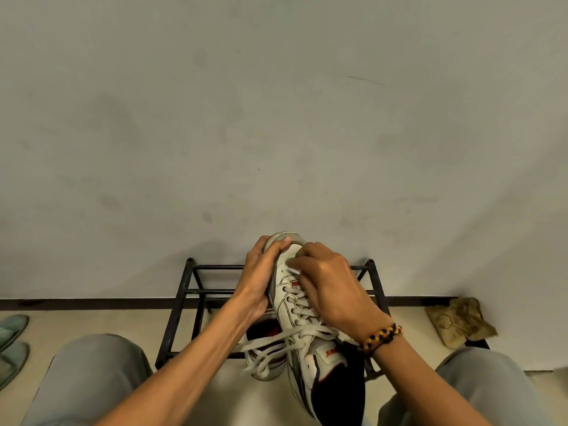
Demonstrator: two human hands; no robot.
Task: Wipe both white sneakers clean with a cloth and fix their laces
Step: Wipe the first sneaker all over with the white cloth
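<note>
A white sneaker point(295, 309) with red and black trim is held up in front of me, toe pointing away. My left hand point(261, 272) grips its left side, thumb over the toe cap. My right hand point(329, 284) lies over the toe and upper laces, fingers curled on a small white cloth point(292, 265) that presses against the toe. Loose white laces point(267, 348) hang toward the left. The second sneaker point(264, 333) sits beneath, mostly hidden, showing its dark opening.
A black metal shoe rack point(196, 290) stands against the grey wall behind the sneakers. A crumpled brownish rag point(458, 321) lies on the floor at right. Pale green slippers point(12, 339) sit at the far left. My grey-trousered knees flank the scene.
</note>
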